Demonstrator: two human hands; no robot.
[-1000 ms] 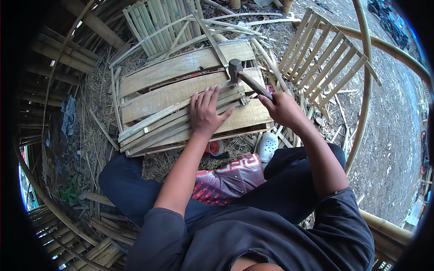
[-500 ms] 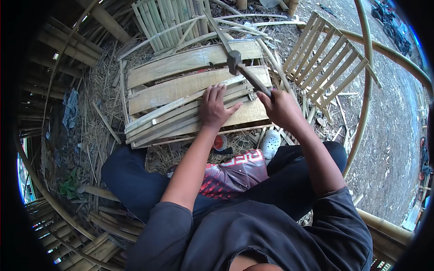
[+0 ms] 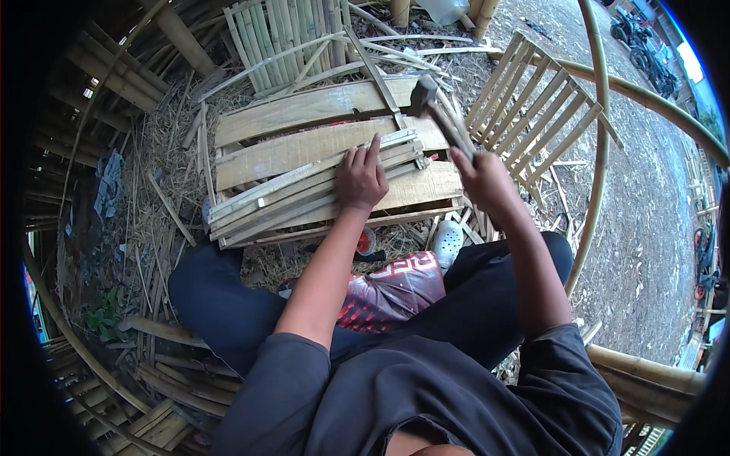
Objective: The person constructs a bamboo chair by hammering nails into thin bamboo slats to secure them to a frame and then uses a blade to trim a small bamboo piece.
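Observation:
My right hand (image 3: 487, 178) grips the wooden handle of a hammer (image 3: 430, 99), whose dark metal head is raised over the far right end of a bundle of bamboo slats (image 3: 304, 186). My left hand (image 3: 361, 178) lies flat on those slats, fingers pointing away from me, pressing them onto wide wooden boards (image 3: 304, 114) that lie across the ground in front of my knees.
A slatted bamboo frame (image 3: 532, 106) leans at the right. Upright bamboo strips (image 3: 281, 30) stand behind the boards. A long curved bamboo pole (image 3: 601, 137) arcs along the right. A red printed bag (image 3: 395, 285) and a white clog (image 3: 447, 242) lie by my legs. Straw and offcuts cover the ground.
The hammer has been lifted up and away from the slats, with my right hand rising. My left hand stays pressed on the bundle.

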